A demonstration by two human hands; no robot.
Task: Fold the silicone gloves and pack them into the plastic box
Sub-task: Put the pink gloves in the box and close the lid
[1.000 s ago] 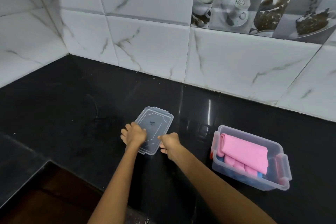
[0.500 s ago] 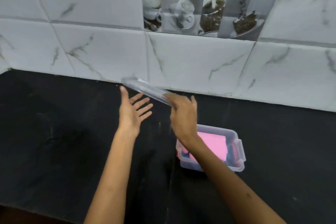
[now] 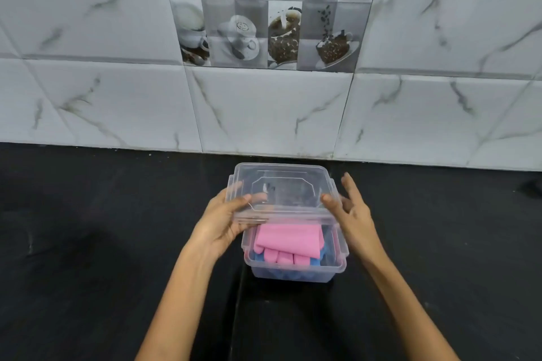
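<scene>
**Lid held over the packed box**

Head view: a clear plastic box sits on a black countertop, a little out from the foot of a marble-patterned tiled wall; inside it lies a folded pink glove, its fingers pointing toward the camera, on top of a blue glove whose edge shows at the near right and whose bulk shows through the front wall of the box; both gloves sit below the rim. A clear lid is held above the box, tilted, its far edge raised toward the wall and its near edge low over the far part of the opening; the near half of the box is uncovered and the lid is not seated on the rim. The left hand is clamped on the lid's near left corner, thumb on top and fingers curled under the edge; the right hand is at the lid's right side with its thumb pressed on the near right edge and its other fingers spread apart and lifted off the plastic; whether those fingers touch the lid's side cannot be told. Both forearms reach in from the bottom of the view; a panel of tiles printed with coffee cups stands on the wall above.
</scene>
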